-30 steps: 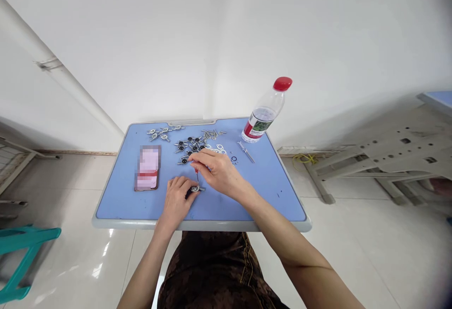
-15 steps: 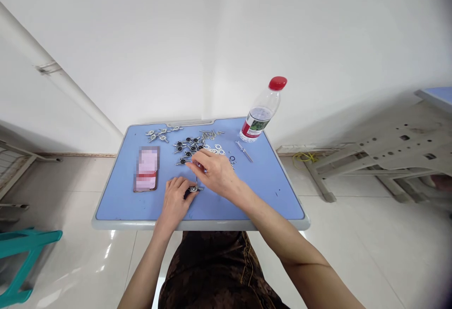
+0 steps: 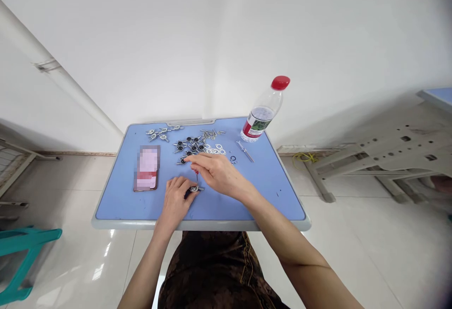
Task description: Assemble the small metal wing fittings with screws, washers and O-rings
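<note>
My left hand point(image 3: 177, 197) grips a small metal part point(image 3: 194, 189) against the blue table, thumb and fingers closed on its left side. Above it, my right hand point(image 3: 215, 171) is closed around a small screwdriver point(image 3: 197, 175). A bit of the red handle shows under the fingers, and the thin shaft points down onto the metal part. Just beyond my right hand lie several similar metal parts with black round faces point(image 3: 193, 148). White flat gaskets point(image 3: 216, 149) and small silvery pieces point(image 3: 211, 134) sit beside them.
A phone point(image 3: 147, 168) lies on the left of the table point(image 3: 120, 205). More metal parts point(image 3: 158, 133) are grouped at the back left. A red-capped water bottle point(image 3: 259, 116) stands at the back right, near a slim metal tool point(image 3: 245, 151) and a small black ring point(image 3: 233, 158).
My right hand has shifted slightly and turned over the screwdriver, so that its red handle now shows. My left hand and the metal part stay where they were.
</note>
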`<action>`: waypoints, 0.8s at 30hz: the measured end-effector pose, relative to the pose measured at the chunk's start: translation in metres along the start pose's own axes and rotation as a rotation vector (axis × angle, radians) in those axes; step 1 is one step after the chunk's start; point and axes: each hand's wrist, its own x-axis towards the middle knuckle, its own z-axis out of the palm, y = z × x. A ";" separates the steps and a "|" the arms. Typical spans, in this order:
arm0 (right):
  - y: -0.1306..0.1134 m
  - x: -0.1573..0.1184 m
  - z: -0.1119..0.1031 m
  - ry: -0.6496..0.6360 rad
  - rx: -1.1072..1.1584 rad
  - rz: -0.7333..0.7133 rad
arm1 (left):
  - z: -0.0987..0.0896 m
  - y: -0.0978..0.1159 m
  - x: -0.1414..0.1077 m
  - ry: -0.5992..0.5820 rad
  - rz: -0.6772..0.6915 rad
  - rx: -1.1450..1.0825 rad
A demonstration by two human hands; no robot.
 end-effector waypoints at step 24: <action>0.004 -0.007 -0.005 -0.073 -0.039 -0.066 | -0.003 0.003 0.003 -0.010 -0.021 -0.015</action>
